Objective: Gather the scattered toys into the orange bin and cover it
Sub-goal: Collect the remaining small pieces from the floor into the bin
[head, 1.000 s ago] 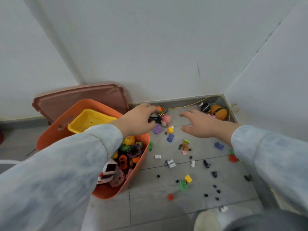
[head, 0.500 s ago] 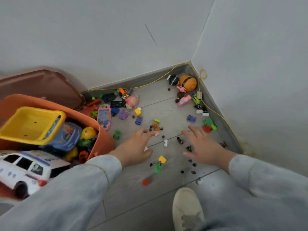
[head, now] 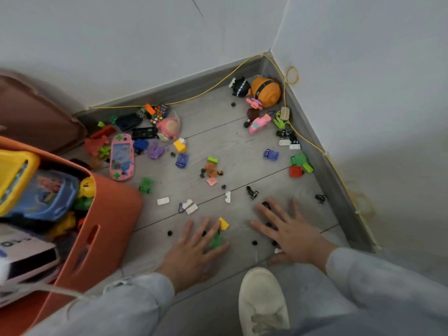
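Observation:
The orange bin (head: 106, 229) stands at the left, holding a yellow basket, a blue case and other toys. Its brown lid (head: 36, 117) leans on the wall behind it. Toys lie scattered across the grey floor: a pink handheld game (head: 121, 157), a pink doll head (head: 169, 128), an orange ball toy (head: 265, 92). My left hand (head: 194, 253) lies flat and spread on the floor over a green piece (head: 215, 240) and beside a yellow brick (head: 223, 223). My right hand (head: 288, 232) is spread flat over several small black pieces.
Two walls meet at the far right corner, with a yellow cord (head: 208, 89) along the baseboard. A white-shoed foot (head: 263, 301) is planted near the bottom, between my arms. Small white bricks (head: 190, 207) lie ahead of my left hand.
Both hands have drawn back toward me and lowered flat onto the floor, the left one now over the green piece. The view has dropped and swung right.

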